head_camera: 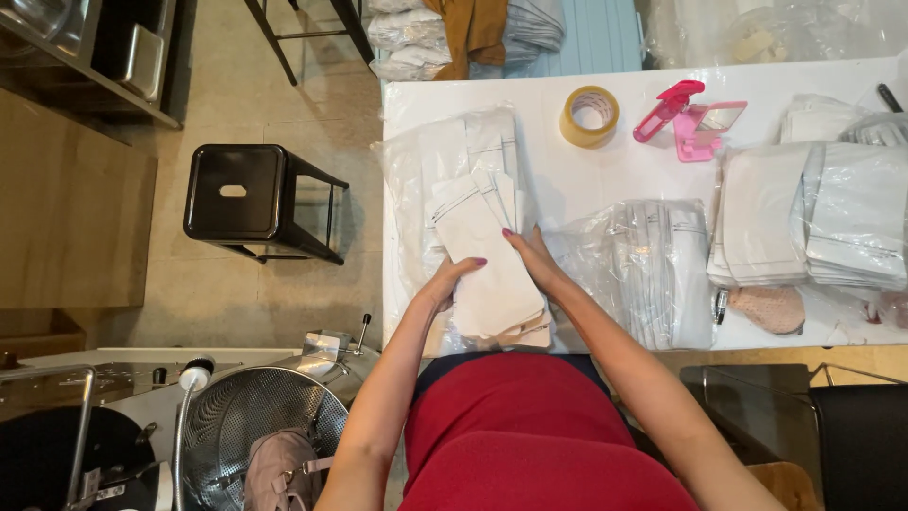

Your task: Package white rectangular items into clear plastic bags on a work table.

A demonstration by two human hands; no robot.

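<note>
Presently both hands bracket one stack of white pouches at the near edge of the white tabletop. Left hand: grip curled around the stack's left long edge, thumb on top, fingers hidden beneath. Right hand: fingers flat against the stack's right edge near its far end, pressing inward, not fully wrapped round it.

Handling, as a judgement: pouches look thin, flat, light, with smooth faces likely to slide over one another; upper ones already fan out at the far end. Stack should flex rather than hold stiff. Safest hold seems to be both long edges squeezed together, or one hand under the middle. Nothing fragile apparent.

Outward from the hands:
- Under and left of the stack: clear plastic bag of pouches, crinkled.
- Just right: second clear bag of pouches, lying flat.
- Far centre: tan tape roll, lying flat.
- Beside it, right: pink tape dispenser.
- Far right: more white pouch stacks in clear wrap.
- Near right edge: small beige pad.
- Off the tabletop, left: black stool on the floor.
</note>
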